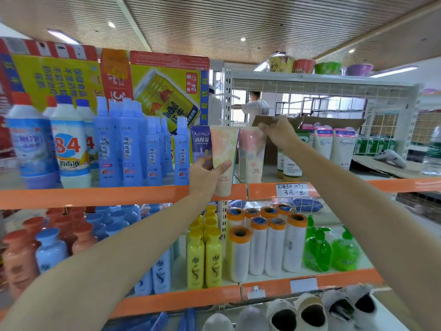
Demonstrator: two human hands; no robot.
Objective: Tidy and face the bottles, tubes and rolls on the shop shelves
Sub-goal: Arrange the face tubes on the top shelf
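On the upper orange-edged shelf my left hand grips a pale peach and yellow tube, held upright in front of the shelf edge. My right hand pinches the top of a pink tube that stands beside it. A purple tube stands just left of the held tube, partly behind my left hand. Blue bottles and white 84 bottles line the shelf to the left. White rolls with orange ends stand on the lower shelf.
White tubes and a cardboard box sit right of the pink tube. Yellow bottles, green pump bottles and orange and blue bottles fill the lower shelf. Slippers lie below. A person stands behind the wire rack.
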